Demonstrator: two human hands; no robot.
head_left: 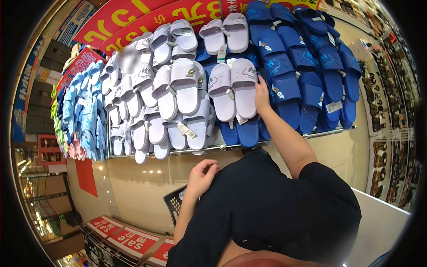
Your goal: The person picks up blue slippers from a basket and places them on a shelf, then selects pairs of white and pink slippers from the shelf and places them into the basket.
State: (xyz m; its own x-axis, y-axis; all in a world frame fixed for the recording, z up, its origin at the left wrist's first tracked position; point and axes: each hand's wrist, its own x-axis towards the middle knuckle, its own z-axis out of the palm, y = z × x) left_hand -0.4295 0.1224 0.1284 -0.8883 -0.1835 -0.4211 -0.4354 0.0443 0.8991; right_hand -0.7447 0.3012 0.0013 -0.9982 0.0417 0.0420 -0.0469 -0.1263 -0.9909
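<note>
My right hand (263, 95) reaches up to a pair of white slide slippers (244, 91) with a dark cartoon print on the straps. It grips the right slipper's outer edge, and some fingers are hidden. Behind and below this pair show blue slippers (247, 133). Low in front of the rack, my left hand (202, 177) hangs beside my black shirt with loosely bent fingers and nothing in it. Closest to that hand on the rack is a pale slipper (195, 129) with a white tag.
Several blue slippers (284, 84) hang at the right, light-blue ones (86, 107) at the far left. A metal rail (178, 150) runs along the rack's bottom. Red sale signs (133, 240) top a stand behind me. Shoe shelves (387, 133) line the right side.
</note>
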